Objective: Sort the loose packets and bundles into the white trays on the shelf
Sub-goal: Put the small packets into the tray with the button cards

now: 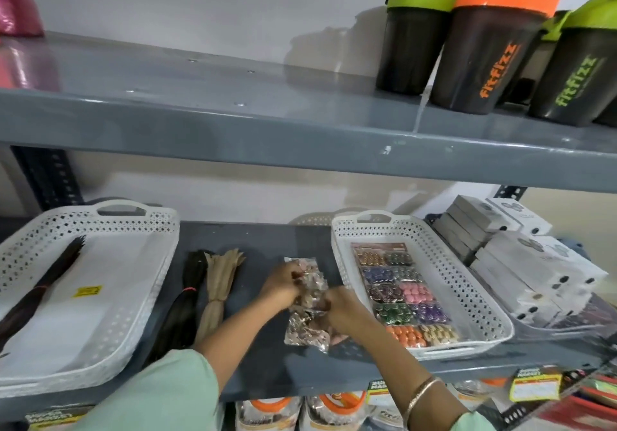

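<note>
A clear packet of small metallic beads [307, 327] lies on the grey shelf between two white trays. My left hand [280, 285] grips its upper part and my right hand [340, 308] grips its middle from the right. The right white tray [467, 283] holds a packet of coloured beads [400, 293] in rows. In the left white tray [140, 283] lies a dark hair bundle [43, 283] beside a yellow sticker. A black hair bundle [187, 300] and a tan fibre bundle [217, 290] lie loose on the shelf left of my hands.
White and grey boxes [521, 263] are stacked at the right end of the shelf. The upper shelf [233, 130] overhangs, carrying shaker bottles [490, 40] with green and orange lids. Packaged goods show on the shelf below.
</note>
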`<state>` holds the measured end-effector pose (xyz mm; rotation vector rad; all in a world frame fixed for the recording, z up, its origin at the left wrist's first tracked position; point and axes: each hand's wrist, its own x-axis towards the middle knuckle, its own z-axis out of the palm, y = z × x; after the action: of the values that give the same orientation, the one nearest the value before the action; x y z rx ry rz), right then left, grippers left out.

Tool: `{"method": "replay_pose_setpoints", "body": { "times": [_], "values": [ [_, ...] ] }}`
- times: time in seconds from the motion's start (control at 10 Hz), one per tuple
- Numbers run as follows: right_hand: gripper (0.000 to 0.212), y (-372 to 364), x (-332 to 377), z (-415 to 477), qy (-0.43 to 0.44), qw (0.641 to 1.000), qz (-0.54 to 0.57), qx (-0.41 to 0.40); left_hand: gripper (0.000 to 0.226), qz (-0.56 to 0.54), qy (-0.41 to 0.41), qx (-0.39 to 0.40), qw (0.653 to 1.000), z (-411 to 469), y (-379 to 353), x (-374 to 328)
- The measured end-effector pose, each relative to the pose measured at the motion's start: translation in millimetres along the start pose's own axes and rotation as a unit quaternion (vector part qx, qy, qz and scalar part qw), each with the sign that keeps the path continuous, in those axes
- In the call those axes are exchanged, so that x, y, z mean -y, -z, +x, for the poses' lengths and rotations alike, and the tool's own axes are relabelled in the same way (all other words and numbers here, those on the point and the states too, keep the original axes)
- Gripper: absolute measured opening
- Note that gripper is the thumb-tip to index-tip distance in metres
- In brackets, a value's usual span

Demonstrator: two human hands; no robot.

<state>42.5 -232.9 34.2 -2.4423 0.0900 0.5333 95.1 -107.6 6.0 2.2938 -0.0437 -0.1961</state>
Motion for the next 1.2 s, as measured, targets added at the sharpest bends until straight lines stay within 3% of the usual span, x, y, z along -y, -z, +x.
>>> {"method": "replay_pose_setpoints", "body": {
  "times": [0.1, 0.2, 0.3, 0.5, 0.6, 0.8, 0.9, 1.0, 1.1, 1.2],
  "values": [
    [0.007, 48, -3, -11, 0.034, 0.995, 0.092, -0.009, 0.004, -0.095, -0.001, -0.062, 0.994, 2, 23, -15],
    [0.023, 96, -18, -17, 0.025, 0.992, 0.117, -0.044, 0.013, -0.123, -0.015, -0.058, 0.991, 1, 21, -40],
    [0.028, 152, -66, -17, -0.050, 0.989, 0.099, -0.093, 0.023, -0.100, -0.029, 0.019, 0.994, 2, -12, -82],
    [0.032, 157, -136, 18, -0.150, 0.985, -0.040, -0.074, 0.028, -0.014, -0.004, 0.091, 0.996, 22, -91, -116],
    [0.030, 147, -151, 33, -0.150, 0.984, -0.063, -0.077, 0.033, 0.006, 0.008, 0.093, 0.996, 30, -116, -114],
    [0.027, 133, -165, 51, -0.135, 0.980, -0.081, -0.126, 0.039, 0.082, 0.008, 0.056, 0.995, 35, -137, -103],
    [0.028, 133, -165, 51, -0.121, 0.978, -0.091, -0.145, 0.029, 0.108, 0.000, 0.029, 0.994, 33, -135, -100],
    [0.028, 136, -153, 45, -0.108, 0.974, -0.101, -0.169, 0.022, 0.070, -0.043, -0.024, 0.996, 25, -119, -106],
    [0.023, 140, -110, 38, -0.055, 0.959, -0.059, -0.272, 0.015, -0.003, -0.111, -0.108, 0.988, 20, -70, -105],
    [0.019, 132, -68, 37, 0.015, 0.952, -0.020, -0.305, 0.018, -0.036, -0.059, -0.139, 0.988, 34, -31, -83]
  ]
}}
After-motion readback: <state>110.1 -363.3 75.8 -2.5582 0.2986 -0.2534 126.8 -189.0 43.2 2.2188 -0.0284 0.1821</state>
